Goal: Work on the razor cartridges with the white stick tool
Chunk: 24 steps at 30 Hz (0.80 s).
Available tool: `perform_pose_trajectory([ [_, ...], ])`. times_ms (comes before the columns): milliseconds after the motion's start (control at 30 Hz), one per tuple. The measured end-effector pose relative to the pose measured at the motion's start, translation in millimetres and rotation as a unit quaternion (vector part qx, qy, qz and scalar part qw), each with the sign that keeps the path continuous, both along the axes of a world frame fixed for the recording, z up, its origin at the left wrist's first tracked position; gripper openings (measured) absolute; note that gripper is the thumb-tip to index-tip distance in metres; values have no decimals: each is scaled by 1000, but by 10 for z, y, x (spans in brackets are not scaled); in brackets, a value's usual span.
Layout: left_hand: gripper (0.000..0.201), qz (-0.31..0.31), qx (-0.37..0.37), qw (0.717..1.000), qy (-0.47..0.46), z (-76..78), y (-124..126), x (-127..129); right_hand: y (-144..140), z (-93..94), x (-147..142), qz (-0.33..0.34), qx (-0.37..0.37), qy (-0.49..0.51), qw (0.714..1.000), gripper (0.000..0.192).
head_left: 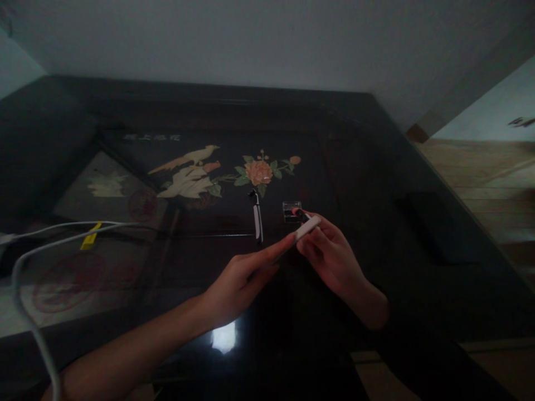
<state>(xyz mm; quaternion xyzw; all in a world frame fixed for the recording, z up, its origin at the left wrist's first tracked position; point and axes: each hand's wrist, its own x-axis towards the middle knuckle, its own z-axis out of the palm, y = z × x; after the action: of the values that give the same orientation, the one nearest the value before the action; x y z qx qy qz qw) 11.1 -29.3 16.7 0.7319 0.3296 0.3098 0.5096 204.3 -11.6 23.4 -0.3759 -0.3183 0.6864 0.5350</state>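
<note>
Here we see, from left to right, a white cable [29,262] trailing over the dark glossy table [418,167], then the left hand [242,278] with its fingers stretched almost flat, fingertips touching the near end of a small white stick [307,227]. The stick slants up and to the right, pinched at its far end by the right hand [330,253], the closer hand. Just behind lie a slim black-and-white tool [257,221] and a small clear case [291,211].
</note>
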Motion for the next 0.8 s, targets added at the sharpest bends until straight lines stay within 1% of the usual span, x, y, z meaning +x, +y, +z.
perform_pose_trajectory([
  [133, 55, -16, -5, 1000, -6, 21, -3, -2, -7, 13, 4, -3, 3, 1, 1000, 40],
  [233, 55, -15, -4, 1000, -5, 18, 8, -10, -13, 15, 5, -5, 2, 4, 1000, 41],
  [433, 52, 19, -11, 1000, 1, 15, 25, -16, -16, 13, 5, 4, 3, 11, 1000, 38],
  [567, 50, 46, -16, 999, 13, 20, 42, -15, -16, 3, 6, 10, 16, 15, 1000, 32],
  [667, 50, 63, -18, 998, 12, 24, 55, -16, -16, -8, 8, 13, 21, 17, 1000, 33],
  [800, 51, 68, -16, 997, 17, 19, 55, -20, -14, -9, 6, 10, 14, 14, 1000, 34],
])
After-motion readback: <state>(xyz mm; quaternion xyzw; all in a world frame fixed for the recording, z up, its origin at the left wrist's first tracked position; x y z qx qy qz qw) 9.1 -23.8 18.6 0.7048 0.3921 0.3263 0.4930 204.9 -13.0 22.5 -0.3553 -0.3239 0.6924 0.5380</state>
